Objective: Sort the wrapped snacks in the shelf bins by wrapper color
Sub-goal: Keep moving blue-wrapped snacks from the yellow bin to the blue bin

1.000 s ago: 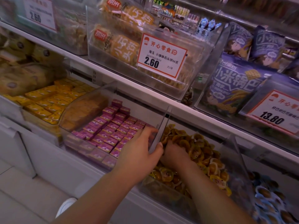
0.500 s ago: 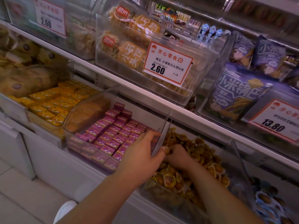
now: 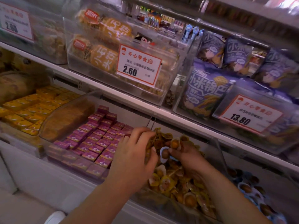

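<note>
My right hand (image 3: 187, 156) is over the bin of yellow-wrapped round snacks (image 3: 176, 185). It pinches a blue-and-white wrapped snack (image 3: 163, 154) between thumb and fingers, and an orange-wrapped one (image 3: 175, 143) sits against its fingertips. My left hand (image 3: 134, 154) curls round the lower edge of the clear divider (image 3: 151, 120) between this bin and the bin of purple boxes (image 3: 95, 143). Yellow wrappers show between its fingers and thumb. Blue-wrapped snacks (image 3: 252, 191) fill the bin at the far right.
Yellow boxes (image 3: 29, 110) fill the bin at the left. The shelf above carries clear bins of orange bread packs (image 3: 103, 57) and purple bags (image 3: 208, 91), with price cards (image 3: 139, 65) hanging in front. The white shelf edge (image 3: 178, 120) runs just above my hands.
My right hand has come up out of the yellow pile with a blue-and-white wrapped snack pinched in it. My left hand stays at the divider. The view has shifted slightly.
</note>
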The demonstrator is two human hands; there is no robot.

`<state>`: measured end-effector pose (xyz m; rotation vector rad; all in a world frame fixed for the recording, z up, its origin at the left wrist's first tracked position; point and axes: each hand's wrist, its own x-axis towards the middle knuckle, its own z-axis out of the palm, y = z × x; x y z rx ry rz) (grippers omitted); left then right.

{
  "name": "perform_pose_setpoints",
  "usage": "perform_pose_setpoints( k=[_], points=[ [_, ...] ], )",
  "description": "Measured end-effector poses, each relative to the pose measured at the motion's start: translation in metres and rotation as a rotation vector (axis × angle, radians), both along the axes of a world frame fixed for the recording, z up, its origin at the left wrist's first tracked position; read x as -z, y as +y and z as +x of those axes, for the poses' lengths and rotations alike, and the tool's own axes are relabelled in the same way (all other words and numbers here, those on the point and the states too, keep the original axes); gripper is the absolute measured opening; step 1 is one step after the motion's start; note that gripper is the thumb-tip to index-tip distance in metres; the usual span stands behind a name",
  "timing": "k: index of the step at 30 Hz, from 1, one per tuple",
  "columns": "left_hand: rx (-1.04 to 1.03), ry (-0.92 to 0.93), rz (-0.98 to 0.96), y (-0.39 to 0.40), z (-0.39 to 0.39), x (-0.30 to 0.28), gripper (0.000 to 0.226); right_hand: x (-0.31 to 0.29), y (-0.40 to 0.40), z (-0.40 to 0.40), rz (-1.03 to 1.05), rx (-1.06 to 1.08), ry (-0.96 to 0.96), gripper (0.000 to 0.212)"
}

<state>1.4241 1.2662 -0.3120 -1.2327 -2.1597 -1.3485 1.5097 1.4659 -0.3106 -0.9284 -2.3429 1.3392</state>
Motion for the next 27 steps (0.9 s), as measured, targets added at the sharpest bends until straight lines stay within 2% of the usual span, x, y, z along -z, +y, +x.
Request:
perform_pose_setpoints(
  k=[3, 6, 9, 12, 15, 18, 20, 22, 25, 27],
  points=[
    [0.147, 0.007, 0.048, 0.018, 0.025, -0.002, 0.032, -0.018, 0.004, 0.026, 0.044, 0.038, 0.052, 0.013],
    [0.279, -0.127, -0.036, 0.038, 0.046, 0.006, 0.039, -0.03, -0.003, 0.052, -0.005, 0.135, 0.153, 0.029],
    [0.359, -0.182, -0.13, 0.053, 0.054, 0.015, 0.046, -0.033, -0.015, 0.067, -0.057, 0.16, 0.175, 0.022],
    [0.395, -0.166, -0.143, 0.063, 0.057, 0.017, 0.044, -0.031, -0.033, 0.079, -0.168, 0.18, 0.213, 0.018],
    [0.376, -0.091, -0.15, 0.064, 0.06, 0.011, 0.042, -0.037, -0.04, 0.094, 0.003, 0.099, 0.234, 0.011],
    [0.455, -0.151, -0.151, 0.063, 0.062, 0.006, 0.049, -0.052, -0.021, 0.114, 0.098, 0.044, 0.255, 0.011],
    [0.435, -0.172, -0.169, 0.063, 0.056, 0.008, 0.048, -0.062, 0.005, 0.131, 0.119, 0.167, 0.311, 0.007],
    [0.373, -0.197, -0.214, 0.068, 0.047, 0.013, 0.034, -0.058, 0.044, 0.148, 0.06, 0.347, 0.328, 0.022],
    [0.299, -0.281, -0.374, 0.074, 0.04, 0.019, 0.021, -0.043, 0.092, 0.182, -0.299, 0.592, 0.309, 0.029],
    [0.261, -0.293, -0.455, 0.076, 0.039, 0.019, 0.021, -0.034, 0.109, 0.204, -0.233, 0.714, 0.252, 0.029]
  ],
)
